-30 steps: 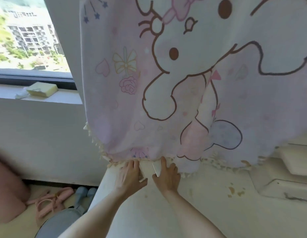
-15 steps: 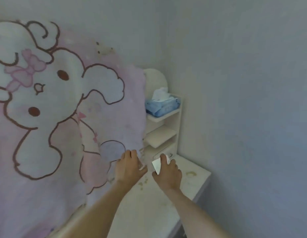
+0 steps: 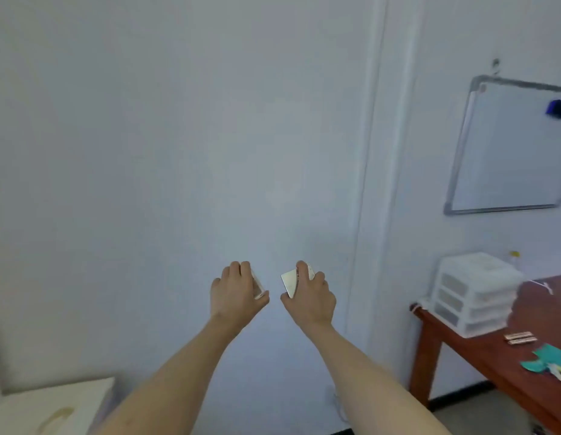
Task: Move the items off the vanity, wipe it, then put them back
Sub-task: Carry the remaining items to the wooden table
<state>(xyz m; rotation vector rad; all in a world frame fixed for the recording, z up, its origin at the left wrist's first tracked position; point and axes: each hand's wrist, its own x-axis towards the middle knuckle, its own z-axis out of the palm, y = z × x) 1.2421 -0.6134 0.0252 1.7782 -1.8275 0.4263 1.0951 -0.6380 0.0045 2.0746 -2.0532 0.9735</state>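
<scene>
Your left hand [image 3: 237, 293] curls around a small pale flat item [image 3: 258, 285], mostly hidden under your fingers. Your right hand [image 3: 310, 298] pinches a small white flat card-like piece [image 3: 290, 281]. Both hover before the blank white wall [image 3: 178, 152]. The stained white vanity corner [image 3: 50, 406] sits at seven o'clock.

A drawer unit [image 3: 475, 293] stands at the table's [image 3: 480, 346] back left corner, below a wall-mounted whiteboard [image 3: 508, 149]; the vanity's [image 3: 47, 409] corner lies well apart, far left.
</scene>
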